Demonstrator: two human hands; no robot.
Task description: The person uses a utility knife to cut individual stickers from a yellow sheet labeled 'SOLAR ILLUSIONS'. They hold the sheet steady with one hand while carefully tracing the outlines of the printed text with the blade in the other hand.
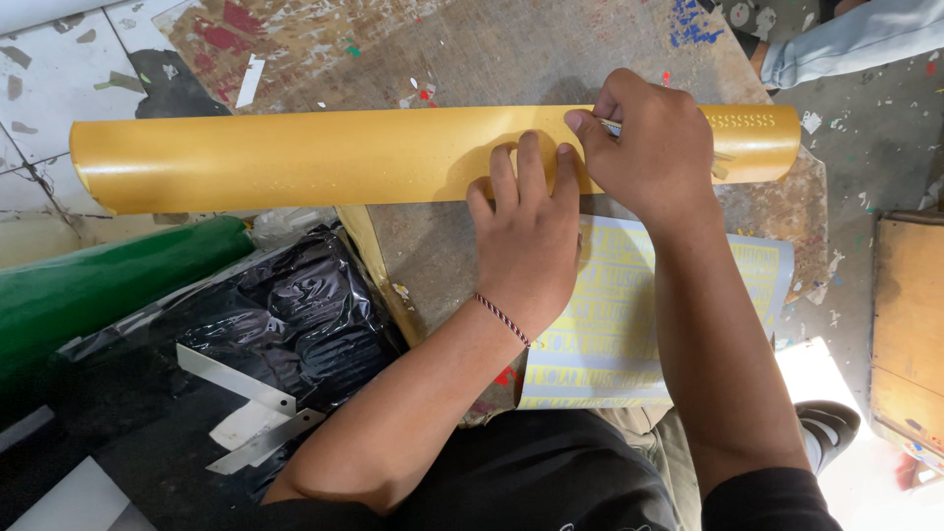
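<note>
The yellow roll (pixel 295 157) lies crosswise under both hands. The left hand (pixel 526 236) presses it with flat, spread fingers. Just right, touching, the right hand (pixel 649 143) is clenched around a thin blade (pixel 612 127). A printed sheet (pixel 610 324) lies beneath the wrists.

Both forearms bare from elbow down. Left hand (pixel 526 246): thin braided thread bracelet (pixel 502 319) at wrist, red and dark strands with pale flecks. Right hand (pixel 649 147): no ring, no band, no watch. Short trimmed nails on fingers (pixel 531 162). Black short-sleeved shirt (pixel 551 482), sleeve edge visible at right upper arm. Khaki trousers (pixel 654 433) below shirt hem. Dark shoe with white stripes (pixel 826 428).
</note>
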